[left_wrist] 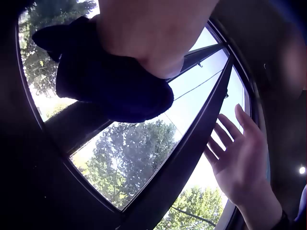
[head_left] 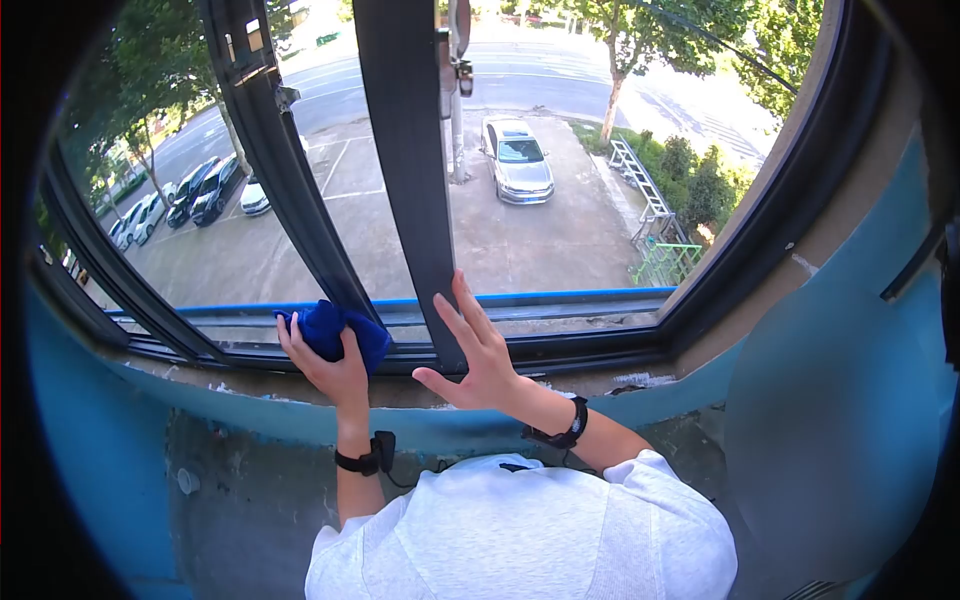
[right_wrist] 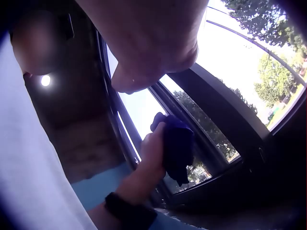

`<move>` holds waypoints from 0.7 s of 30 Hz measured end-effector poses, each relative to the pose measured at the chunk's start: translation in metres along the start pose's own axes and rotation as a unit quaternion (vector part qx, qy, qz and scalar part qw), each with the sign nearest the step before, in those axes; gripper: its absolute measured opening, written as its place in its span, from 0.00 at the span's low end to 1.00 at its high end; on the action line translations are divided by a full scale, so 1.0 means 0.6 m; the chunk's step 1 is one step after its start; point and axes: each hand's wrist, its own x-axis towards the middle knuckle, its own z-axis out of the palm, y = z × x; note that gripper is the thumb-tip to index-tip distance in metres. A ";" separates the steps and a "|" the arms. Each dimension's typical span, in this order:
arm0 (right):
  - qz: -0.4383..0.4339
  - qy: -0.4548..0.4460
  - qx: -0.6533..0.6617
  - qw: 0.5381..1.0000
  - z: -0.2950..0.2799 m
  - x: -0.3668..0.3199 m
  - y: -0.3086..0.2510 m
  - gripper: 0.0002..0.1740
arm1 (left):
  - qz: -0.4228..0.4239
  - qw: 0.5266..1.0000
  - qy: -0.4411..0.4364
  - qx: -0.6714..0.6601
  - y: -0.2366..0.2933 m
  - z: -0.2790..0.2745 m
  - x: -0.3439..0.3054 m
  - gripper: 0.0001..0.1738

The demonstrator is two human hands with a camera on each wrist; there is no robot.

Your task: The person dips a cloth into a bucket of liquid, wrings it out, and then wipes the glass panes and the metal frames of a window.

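A blue cloth point(head_left: 322, 328) is bunched in my left hand point(head_left: 335, 375), with the thumb and fingers bent around it. Part of it hangs to the right of the thumb, at the foot of a dark window upright point(head_left: 315, 235). In the left wrist view the cloth point(left_wrist: 110, 84) looks nearly black and overlaps the window frame. My right hand point(head_left: 480, 355) is raised with its fingers spread and straight, holding nothing. Its fingertips overlap the lower part of the wide dark sash upright point(head_left: 410, 170) in the head view.
The sill point(head_left: 400, 388) runs below the dark bottom frame point(head_left: 560, 350), above a blue wall point(head_left: 470, 425). Latch hardware point(head_left: 463, 75) sticks out from the wide upright. Outside are a silver car point(head_left: 518, 165), parked cars and trees. A blurred patch point(head_left: 835, 400) covers the right side.
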 end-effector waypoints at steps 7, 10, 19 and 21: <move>-0.016 -0.069 0.014 0.997 0.037 0.032 -0.017 0.49 | 0.038 0.999 -0.003 -0.005 -0.043 -0.043 -0.005 0.27; -0.013 -0.090 0.031 0.995 0.054 0.042 -0.022 0.50 | 0.031 0.999 0.006 -0.040 -0.056 -0.058 -0.005 0.27; 0.003 -0.117 0.086 0.989 0.104 0.033 -0.025 0.51 | 0.064 0.992 0.011 -0.107 -0.073 -0.089 -0.005 0.33; 0.002 -0.118 0.087 0.989 0.108 0.037 -0.031 0.51 | 0.074 0.989 0.022 -0.129 -0.062 -0.091 0.002 0.36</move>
